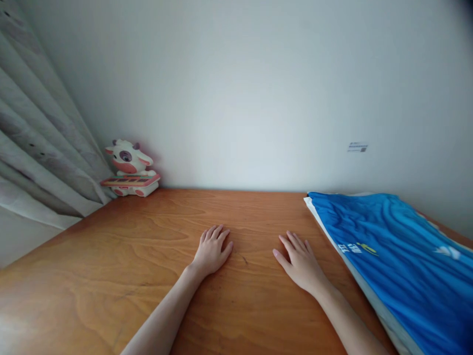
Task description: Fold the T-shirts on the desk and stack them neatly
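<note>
My left hand (pixel 211 250) lies palm down on the wooden tabletop (pixel 240 212), its fingers stretched out and holding nothing. To its right, my right hand (pixel 300 261) rests flat on the same wood, fingers apart and also holding nothing. A stretch of bare wood separates the two. Nearest to my right hand is a blue cloth (pixel 391 246) with white and yellow print, spread over the right side of the table but not touched by the hand.
A cow-shaped toy piano (pixel 131 170) stands at the back left corner. Grey-white curtains (pixel 40 128) hang along the left edge. Behind the table rises a pale wall (pixel 236 98), with a small printed label (pixel 357 147) on it. Light fabric shows under the blue cloth.
</note>
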Demonstrator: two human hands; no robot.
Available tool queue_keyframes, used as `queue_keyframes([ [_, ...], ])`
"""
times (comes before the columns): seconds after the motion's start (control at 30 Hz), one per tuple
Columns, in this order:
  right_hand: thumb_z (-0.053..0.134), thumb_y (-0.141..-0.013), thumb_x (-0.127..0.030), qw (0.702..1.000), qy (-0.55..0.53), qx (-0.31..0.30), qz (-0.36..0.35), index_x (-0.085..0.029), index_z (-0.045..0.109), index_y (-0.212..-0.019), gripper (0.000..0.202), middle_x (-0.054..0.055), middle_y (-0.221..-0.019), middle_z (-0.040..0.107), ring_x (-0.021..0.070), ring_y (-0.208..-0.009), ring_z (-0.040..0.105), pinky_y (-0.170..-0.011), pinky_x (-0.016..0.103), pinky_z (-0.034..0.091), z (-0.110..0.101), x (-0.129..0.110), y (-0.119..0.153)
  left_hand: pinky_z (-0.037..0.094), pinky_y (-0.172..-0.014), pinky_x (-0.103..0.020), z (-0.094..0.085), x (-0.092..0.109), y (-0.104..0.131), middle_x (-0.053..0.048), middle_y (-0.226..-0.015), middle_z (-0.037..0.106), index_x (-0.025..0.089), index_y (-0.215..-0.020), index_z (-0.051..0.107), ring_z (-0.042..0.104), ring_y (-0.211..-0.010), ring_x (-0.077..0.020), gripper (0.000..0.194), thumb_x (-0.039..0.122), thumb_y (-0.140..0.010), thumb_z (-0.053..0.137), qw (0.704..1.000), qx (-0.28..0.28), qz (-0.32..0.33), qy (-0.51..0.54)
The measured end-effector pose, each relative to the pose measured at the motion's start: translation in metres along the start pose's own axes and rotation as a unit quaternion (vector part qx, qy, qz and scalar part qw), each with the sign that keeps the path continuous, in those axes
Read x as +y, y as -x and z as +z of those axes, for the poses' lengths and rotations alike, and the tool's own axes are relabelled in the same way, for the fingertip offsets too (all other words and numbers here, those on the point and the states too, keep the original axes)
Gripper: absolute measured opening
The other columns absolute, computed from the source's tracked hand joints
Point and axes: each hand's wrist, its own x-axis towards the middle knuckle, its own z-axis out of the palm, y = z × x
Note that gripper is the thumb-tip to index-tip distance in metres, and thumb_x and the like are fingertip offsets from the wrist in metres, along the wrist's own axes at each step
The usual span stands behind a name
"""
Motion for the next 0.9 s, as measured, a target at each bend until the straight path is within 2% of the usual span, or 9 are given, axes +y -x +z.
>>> queue_keyframes([
  [0.17,0.048,-0.100,-0.047,0.999,-0.029,0.032,-0.003,-0.012,0.060,-0.141,0.055,0.021,-0.157,0.047,0.0347,-0.149,0.039,-0.122,0.059,0.026,-0.006,-0.004,0.001,0.039,-0.115,-0.056,0.007,-0.011,-0.006,-0.011,-0.144,0.062,0.023,-0.130,0.067,0.053,-0.136,-0.0328,0.039,0.039,-0.099,0.050,0.998,0.037,0.003,0.043],
  [0.3,0.048,-0.100,-0.035,0.993,-0.070,0.096,0.001,-0.017,0.066,-0.131,0.040,0.016,-0.144,0.062,0.0306,-0.140,0.051,-0.121,0.055,0.032,-0.008,-0.012,0.009,0.048,-0.107,-0.051,0.011,-0.024,-0.013,-0.011,-0.129,0.069,0.022,-0.118,0.071,0.064,-0.120,-0.0294,0.039,0.044,-0.097,0.046,0.986,0.090,0.008,0.141],
  [0.43,0.045,-0.101,-0.036,0.984,-0.118,0.135,0.010,-0.021,0.068,-0.123,0.035,0.012,-0.125,0.074,0.0265,-0.116,0.069,-0.103,0.043,0.052,-0.024,-0.003,0.018,0.052,-0.103,-0.046,0.012,-0.030,-0.015,-0.010,-0.117,0.072,0.022,-0.107,0.072,0.068,-0.111,-0.0283,0.038,0.048,-0.093,0.048,0.966,0.140,0.006,0.216],
  [0.5,0.043,-0.102,-0.041,0.978,-0.124,0.157,0.060,-0.023,0.068,-0.120,0.036,0.009,-0.114,0.077,0.0236,-0.103,0.074,-0.089,0.036,0.057,-0.046,0.021,0.019,0.053,-0.101,-0.046,0.011,-0.030,-0.014,-0.009,-0.112,0.073,0.024,-0.101,0.073,0.069,-0.108,-0.0282,0.035,0.047,-0.093,0.048,0.964,0.143,0.004,0.222],
  [0.57,0.043,-0.100,-0.045,0.967,-0.077,0.190,0.154,-0.024,0.069,-0.115,0.037,0.008,-0.110,0.078,0.0226,-0.102,0.074,-0.089,0.033,0.057,-0.075,0.057,0.019,0.053,-0.100,-0.045,0.009,-0.027,-0.012,-0.008,-0.109,0.073,0.025,-0.098,0.073,0.069,-0.105,-0.0275,0.034,0.046,-0.093,0.048,0.966,0.135,0.012,0.219],
  [0.63,0.041,-0.097,-0.043,0.950,-0.038,0.216,0.223,-0.016,0.067,-0.120,0.043,0.018,-0.120,0.074,0.0289,-0.116,0.068,-0.100,0.042,0.052,-0.103,0.099,0.021,0.052,-0.098,-0.045,0.006,-0.023,-0.010,-0.007,-0.109,0.073,0.026,-0.097,0.073,0.069,-0.104,-0.0269,0.032,0.044,-0.094,0.047,0.970,0.127,0.021,0.208],
  [0.7,0.042,-0.093,-0.041,0.928,0.002,0.230,0.292,-0.003,0.061,-0.130,0.056,0.031,-0.135,0.062,0.0407,-0.131,0.056,-0.107,0.058,0.043,-0.122,0.136,0.029,0.052,-0.096,-0.046,0.004,-0.019,-0.009,-0.006,-0.109,0.073,0.027,-0.096,0.073,0.068,-0.105,-0.0273,0.030,0.041,-0.094,0.047,0.974,0.121,0.025,0.191],
  [0.8,0.047,-0.087,-0.050,0.903,0.040,0.189,0.384,-0.002,0.065,-0.127,0.065,0.035,-0.131,0.063,0.0500,-0.125,0.058,-0.099,0.067,0.045,-0.129,0.176,0.048,0.050,-0.093,-0.048,0.002,-0.010,-0.005,-0.007,-0.109,0.073,0.027,-0.095,0.074,0.068,-0.104,-0.0283,0.027,0.036,-0.094,0.048,0.978,0.114,0.035,0.169],
  [0.9,0.044,-0.086,-0.060,0.904,0.043,0.118,0.408,-0.016,0.075,-0.115,0.061,0.023,-0.112,0.076,0.0431,-0.105,0.070,-0.089,0.055,0.055,-0.119,0.203,0.065,0.047,-0.093,-0.047,-0.003,0.004,0.001,-0.008,-0.109,0.072,0.025,-0.094,0.073,0.066,-0.102,-0.0274,0.025,0.031,-0.095,0.048,0.978,0.102,0.067,0.171],
])
